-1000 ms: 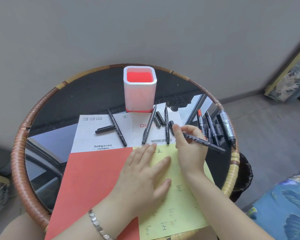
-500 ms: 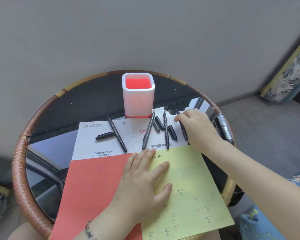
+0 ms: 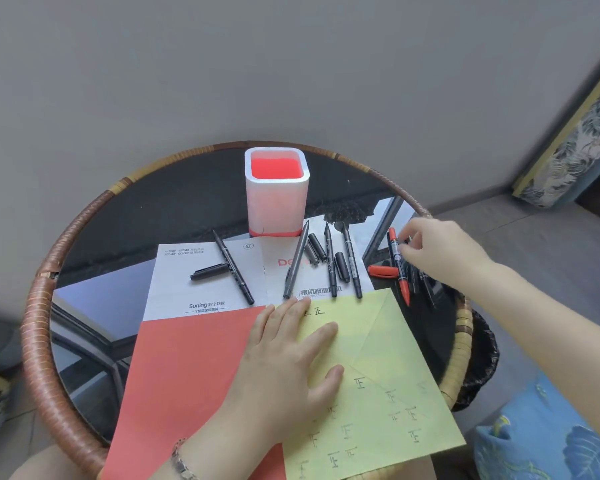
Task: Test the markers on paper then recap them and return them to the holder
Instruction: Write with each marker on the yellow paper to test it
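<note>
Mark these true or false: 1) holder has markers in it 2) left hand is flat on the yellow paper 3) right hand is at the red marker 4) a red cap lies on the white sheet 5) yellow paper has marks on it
1) False. The holder shows no markers; they all lie on the table.
2) True. The left hand rests flat on the yellow paper.
3) True. The right hand is at the red marker; whether it has a grip is unclear.
4) False. The red cap lies on the dark glass, off the white sheet.
5) True. Written marks are visible.

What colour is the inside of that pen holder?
Bright red inside the white pen holder, seen in the head view.
</note>
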The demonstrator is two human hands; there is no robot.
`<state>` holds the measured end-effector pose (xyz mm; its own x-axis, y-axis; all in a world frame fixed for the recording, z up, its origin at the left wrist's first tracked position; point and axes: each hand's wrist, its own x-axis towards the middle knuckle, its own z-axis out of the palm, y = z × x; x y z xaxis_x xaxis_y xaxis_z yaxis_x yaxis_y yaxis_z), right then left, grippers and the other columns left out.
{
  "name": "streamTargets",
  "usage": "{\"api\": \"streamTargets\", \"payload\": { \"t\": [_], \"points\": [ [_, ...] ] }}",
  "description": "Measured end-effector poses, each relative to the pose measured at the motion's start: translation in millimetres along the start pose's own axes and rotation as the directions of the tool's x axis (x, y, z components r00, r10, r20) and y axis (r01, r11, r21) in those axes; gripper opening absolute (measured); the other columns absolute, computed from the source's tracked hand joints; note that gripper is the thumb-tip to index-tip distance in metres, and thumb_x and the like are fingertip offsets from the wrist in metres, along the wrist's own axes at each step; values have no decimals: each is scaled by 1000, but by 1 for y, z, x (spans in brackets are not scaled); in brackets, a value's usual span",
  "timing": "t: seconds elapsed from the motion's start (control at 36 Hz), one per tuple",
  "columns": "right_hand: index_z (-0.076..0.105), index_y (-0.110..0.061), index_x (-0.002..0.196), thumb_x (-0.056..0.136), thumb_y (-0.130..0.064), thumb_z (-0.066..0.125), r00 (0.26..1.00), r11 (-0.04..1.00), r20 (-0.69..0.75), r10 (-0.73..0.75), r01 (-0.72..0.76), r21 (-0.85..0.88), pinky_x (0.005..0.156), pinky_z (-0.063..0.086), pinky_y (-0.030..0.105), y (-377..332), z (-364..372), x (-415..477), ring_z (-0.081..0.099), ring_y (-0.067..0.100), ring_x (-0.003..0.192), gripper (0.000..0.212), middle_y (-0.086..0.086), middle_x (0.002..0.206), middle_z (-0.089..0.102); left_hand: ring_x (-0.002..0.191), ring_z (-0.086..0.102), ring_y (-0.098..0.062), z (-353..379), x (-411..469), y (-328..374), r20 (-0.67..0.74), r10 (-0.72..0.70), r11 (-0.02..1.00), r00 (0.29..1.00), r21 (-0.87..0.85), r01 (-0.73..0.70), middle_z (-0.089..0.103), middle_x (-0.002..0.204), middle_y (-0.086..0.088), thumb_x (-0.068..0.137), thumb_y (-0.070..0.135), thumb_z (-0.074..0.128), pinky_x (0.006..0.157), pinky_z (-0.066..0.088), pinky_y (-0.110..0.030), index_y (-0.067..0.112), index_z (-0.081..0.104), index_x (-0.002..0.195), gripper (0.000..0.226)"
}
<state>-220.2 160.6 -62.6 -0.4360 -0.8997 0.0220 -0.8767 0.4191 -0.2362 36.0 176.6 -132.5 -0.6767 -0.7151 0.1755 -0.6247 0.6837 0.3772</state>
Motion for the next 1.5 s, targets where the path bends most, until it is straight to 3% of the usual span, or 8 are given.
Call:
{"api": "streamTargets", "payload": {
  "t": [0.22, 0.42, 0.53, 0.61, 0.75, 1.0, 1.28, 1.5],
  "points": [
    [54, -20, 106, 85, -32, 54, 997, 994, -39, 69, -72, -86, 71, 49, 35, -7, 27, 6, 58, 25, 92, 23, 5, 94, 66, 120, 36, -18, -1, 0, 0, 5, -4, 1000, 1000, 17, 3, 60, 123, -6, 72, 55, 44, 104, 16, -35, 37, 62, 107, 43],
    [64, -3, 111, 84, -20, 56, 985, 930, -58, 164, -135, 343, 69, 44, 28, -12, 3, -2, 52, 20, 75, 33, 11, 93, 64, 119, 36, -18, 0, -1, -1, -9, 1, 1000, 1000, 19, -1, 60, 123, -6, 73, 55, 44, 103, 18, -37, 37, 62, 106, 43],
    [63, 5, 83, 86, -15, 53, 989, 776, -62, 135, -66, 627, 40, 32, 13, -24, -17, -24, 34, 15, 50, 23, 8, 63, 45, 119, 37, -19, 1, -1, -1, -18, 4, 1000, 1000, 13, -4, 60, 123, -7, 73, 55, 44, 102, 19, -37, 36, 63, 106, 42],
    [60, -10, 86, 89, -17, 53, 984, 583, -47, 172, -64, 810, 46, 46, 13, -35, -15, -39, 48, 7, 57, 9, 1, 69, 51, 119, 37, -19, 1, 0, 0, -17, 1, 1000, 1000, 14, -1, 60, 122, -7, 73, 55, 44, 102, 20, -37, 36, 64, 105, 43],
    [32, -16, 61, 88, -10, 54, 978, 303, -22, 208, -43, 952, 34, 33, 14, -44, -3, -54, 36, 4, 31, 36, 4, 50, 33, 119, 36, -19, 0, 0, 0, -1, -4, 1000, 1000, 7, 4, 60, 122, -8, 73, 55, 44, 103, 18, -36, 36, 64, 105, 43],
    [65, -12, 84, 93, -19, 49, 997, 311, 21, 80, -45, 949, 60, 58, 25, -63, 22, -69, 70, 13, 72, 19, 8, 78, 71, 120, 36, -20, 0, 0, 0, 4, -14, 1000, 1000, -24, 14, 59, 125, -9, 74, 54, 44, 106, 10, -32, 35, 63, 107, 43],
    [48, -9, 54, 80, -23, 69, 973, 426, -61, 223, -41, 904, 40, 40, 16, -76, 53, -67, 48, 10, 34, 36, 1, 37, 53, 120, 50, -25, 0, 0, 1, 24, -21, 1000, 999, 7, 20, 58, 126, -9, 73, 56, 44, 103, 19, -38, 35, 63, 107, 44],
    [42, -2, 50, 75, -6, 60, 946, 570, -193, 260, 11, 821, 46, 37, 16, -78, 71, -66, 43, 6, 33, 31, 11, 43, 46, 120, 39, -21, 2, 1, -1, -1, -6, 1000, 1000, -11, 6, 58, 125, -10, 72, 55, 45, 104, 20, -37, 34, 63, 106, 44]
  ]
}}
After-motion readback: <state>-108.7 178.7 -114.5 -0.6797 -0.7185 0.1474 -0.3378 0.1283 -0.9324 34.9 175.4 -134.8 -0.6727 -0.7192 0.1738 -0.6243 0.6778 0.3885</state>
